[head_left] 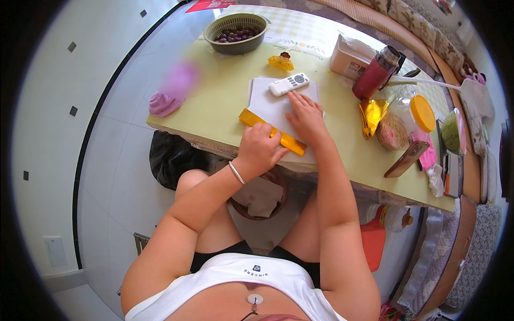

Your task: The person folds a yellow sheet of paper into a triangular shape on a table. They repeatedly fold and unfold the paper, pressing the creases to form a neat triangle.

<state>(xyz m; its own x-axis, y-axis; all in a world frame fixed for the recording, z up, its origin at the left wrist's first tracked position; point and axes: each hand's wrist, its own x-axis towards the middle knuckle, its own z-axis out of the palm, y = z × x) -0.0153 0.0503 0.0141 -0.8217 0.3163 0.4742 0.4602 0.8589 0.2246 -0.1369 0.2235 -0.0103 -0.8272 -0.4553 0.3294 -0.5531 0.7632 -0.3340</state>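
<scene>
My left hand is closed over the middle of a long gold strip, which looks like folded shiny paper. The strip lies slantwise near the table's front edge, across the lower part of some white paper. My right hand rests on the white paper with its fingers stretched out and nothing held. Its fingertips are just below a white remote control, which lies on the paper's upper part. Under my left palm, the strip's middle is hidden.
A green basket of dark round fruit and a yellow hair claw are toward the back. At right stand a red thermos, a tissue box, gold packets, a yellow-lidded jar and a phone. Purple cloth is left.
</scene>
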